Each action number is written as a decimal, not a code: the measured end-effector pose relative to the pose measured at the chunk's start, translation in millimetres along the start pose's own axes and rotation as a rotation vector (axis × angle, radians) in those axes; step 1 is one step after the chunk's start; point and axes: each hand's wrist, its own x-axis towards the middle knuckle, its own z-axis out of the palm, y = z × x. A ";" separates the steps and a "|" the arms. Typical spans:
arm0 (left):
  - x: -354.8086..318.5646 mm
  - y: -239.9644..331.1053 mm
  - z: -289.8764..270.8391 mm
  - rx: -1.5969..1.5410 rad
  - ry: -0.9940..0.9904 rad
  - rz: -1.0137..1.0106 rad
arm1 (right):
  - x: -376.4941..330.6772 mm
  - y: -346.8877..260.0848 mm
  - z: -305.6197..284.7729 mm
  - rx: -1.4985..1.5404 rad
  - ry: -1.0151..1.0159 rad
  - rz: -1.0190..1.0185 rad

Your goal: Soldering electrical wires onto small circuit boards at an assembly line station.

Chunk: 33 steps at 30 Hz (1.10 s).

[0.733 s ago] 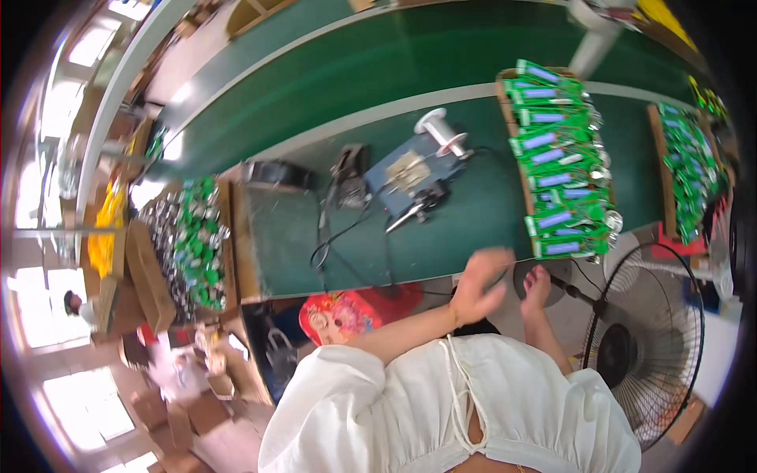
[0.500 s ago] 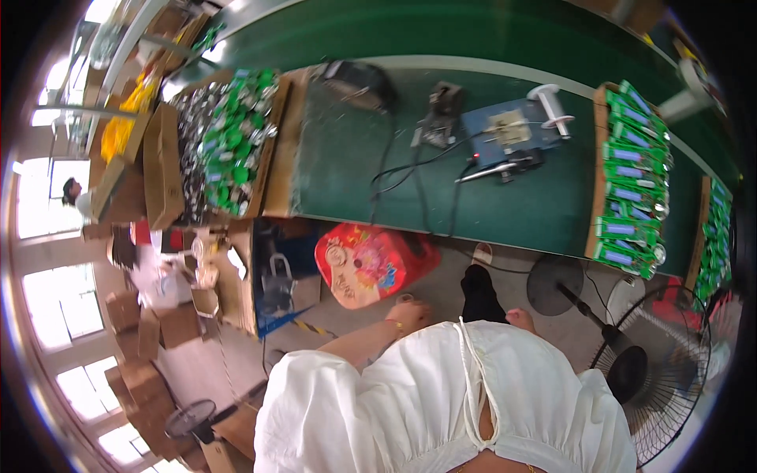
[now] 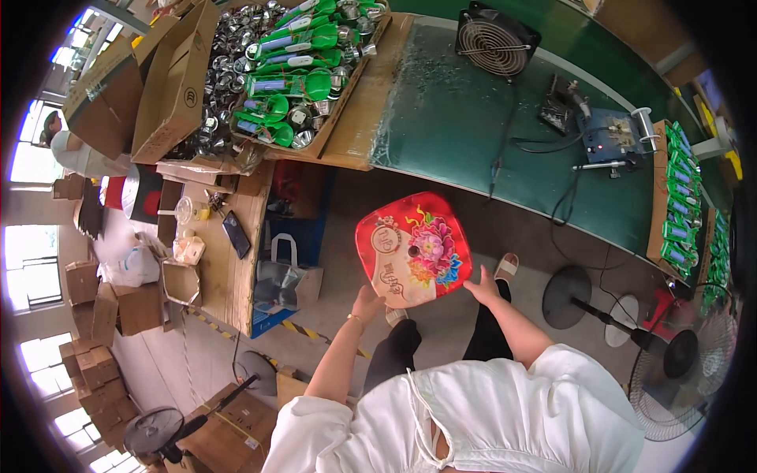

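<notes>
Head view: both hands grip a red stool seat with flower print (image 3: 413, 248), centre frame, left hand (image 3: 367, 302) closed on its 7 o'clock edge, right hand (image 3: 482, 285) flat-fingered against the 4 o'clock edge. Seat sits below the green workbench (image 3: 473, 134), soldering station (image 3: 607, 138) at 2 o'clock, tray of green parts (image 3: 303, 75) at 11. Judged step: positioning the stool; next calls for a level set-down.

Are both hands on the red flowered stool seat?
Yes, the left hand grips the near edge of the red flowered stool seat and the right hand touches its right near edge.
</notes>
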 end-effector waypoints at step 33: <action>100.6 626.5 280.1 0.878 0.690 1.013 | 207.9 -33.8 -343.2 0.532 -0.584 -0.244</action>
